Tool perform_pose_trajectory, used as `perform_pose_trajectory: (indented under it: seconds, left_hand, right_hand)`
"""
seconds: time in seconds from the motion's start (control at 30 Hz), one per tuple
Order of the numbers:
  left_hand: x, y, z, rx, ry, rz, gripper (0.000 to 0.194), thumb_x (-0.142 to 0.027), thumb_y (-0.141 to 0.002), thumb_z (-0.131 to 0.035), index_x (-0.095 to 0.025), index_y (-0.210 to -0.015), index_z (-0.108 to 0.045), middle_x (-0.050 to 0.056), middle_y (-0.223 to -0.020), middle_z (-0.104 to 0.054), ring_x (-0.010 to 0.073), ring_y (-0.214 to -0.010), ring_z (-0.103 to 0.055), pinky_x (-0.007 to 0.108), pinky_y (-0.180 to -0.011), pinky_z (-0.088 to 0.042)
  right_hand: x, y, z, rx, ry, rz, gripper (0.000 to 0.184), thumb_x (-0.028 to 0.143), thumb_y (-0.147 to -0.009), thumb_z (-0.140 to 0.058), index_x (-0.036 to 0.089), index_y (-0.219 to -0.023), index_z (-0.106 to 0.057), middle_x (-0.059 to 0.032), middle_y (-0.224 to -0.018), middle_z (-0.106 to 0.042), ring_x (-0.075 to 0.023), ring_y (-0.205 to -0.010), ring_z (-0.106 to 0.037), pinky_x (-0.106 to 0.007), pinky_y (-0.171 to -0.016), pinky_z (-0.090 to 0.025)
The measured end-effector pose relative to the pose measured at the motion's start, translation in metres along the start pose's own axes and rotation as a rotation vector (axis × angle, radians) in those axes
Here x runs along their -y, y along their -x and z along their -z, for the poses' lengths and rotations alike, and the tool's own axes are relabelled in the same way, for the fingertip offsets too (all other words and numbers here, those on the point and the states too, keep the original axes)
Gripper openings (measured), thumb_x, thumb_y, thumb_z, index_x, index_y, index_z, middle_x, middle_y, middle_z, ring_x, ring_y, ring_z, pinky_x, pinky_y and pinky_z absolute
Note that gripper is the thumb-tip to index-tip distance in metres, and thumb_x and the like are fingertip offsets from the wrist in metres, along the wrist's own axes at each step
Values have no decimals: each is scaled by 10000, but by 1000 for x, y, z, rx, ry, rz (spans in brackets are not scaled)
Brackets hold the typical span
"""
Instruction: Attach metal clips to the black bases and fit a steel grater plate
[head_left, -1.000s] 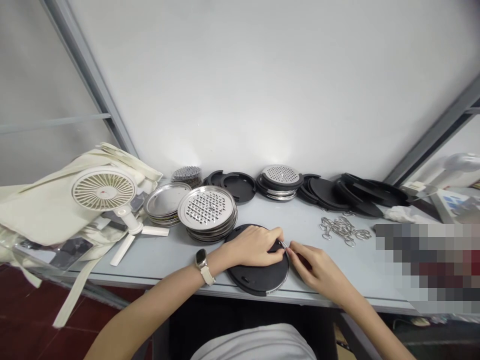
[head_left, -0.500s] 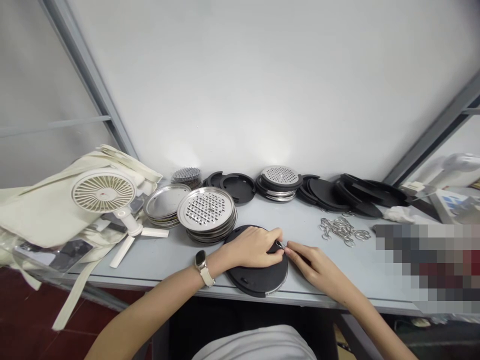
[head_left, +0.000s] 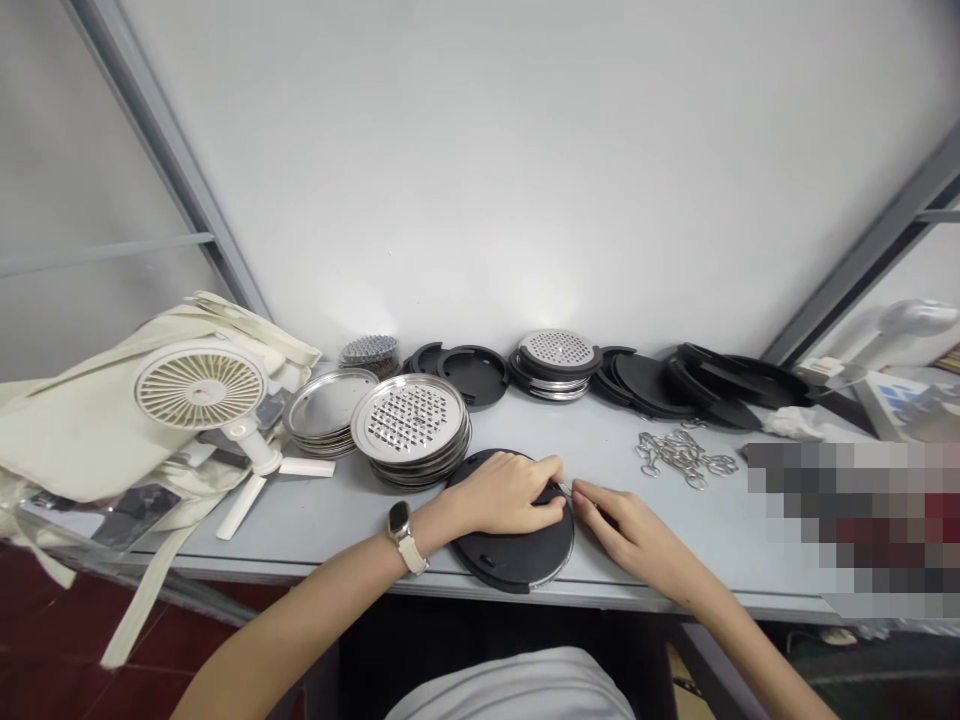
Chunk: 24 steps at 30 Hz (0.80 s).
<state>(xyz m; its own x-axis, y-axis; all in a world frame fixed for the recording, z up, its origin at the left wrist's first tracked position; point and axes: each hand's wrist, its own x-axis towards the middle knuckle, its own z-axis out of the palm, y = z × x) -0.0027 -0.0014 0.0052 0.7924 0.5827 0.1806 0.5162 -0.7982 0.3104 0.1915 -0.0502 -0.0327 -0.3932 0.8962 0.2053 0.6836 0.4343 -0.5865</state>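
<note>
A black round plastic disc point(head_left: 517, 562) with a metal rim showing at its lower right lies flat near the table's front edge. Across its top rests my left hand point(head_left: 506, 492), thumb and forefinger curled in at the disc's right side. From the right, my right hand point(head_left: 619, 520) pinches a small wire hook point(head_left: 565, 489) at that same side, close to the left fingertips. How the hook meets the disc is mostly hidden by the fingers. Several similar wire hooks point(head_left: 679, 453) lie in a loose heap beyond my right hand. Stacked metal grater discs point(head_left: 409, 420) stand just left of the black disc.
Plain metal discs point(head_left: 330, 402) sit further left, beside a white fan point(head_left: 201, 388) and a cream bag point(head_left: 67, 420). Along the wall are black round holders point(head_left: 476, 377), another grater stack point(head_left: 556, 350) and more black holders point(head_left: 652, 385). A blurred-out patch covers the right side.
The view has shifted very slightly. My right fingers have drawn a little away from the left fingertips, with the wire hook between them; the black disc stays put.
</note>
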Motion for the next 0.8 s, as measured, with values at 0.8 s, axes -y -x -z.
perform_pose_trajectory:
  seconds: [0.8]
  left_hand:
    - [-1,0,0,-5,-39,-2,180,-337,-867,-515,-190,-970,-507,-28,-625,-583,165,-590,-597,248,-517,-328]
  right_hand:
    - [-2,-1,-3,-2,42,8,302,289,-981,-305,225,-727,-457,14,-619,-559,-151,-534,-498,-255,-572,-385]
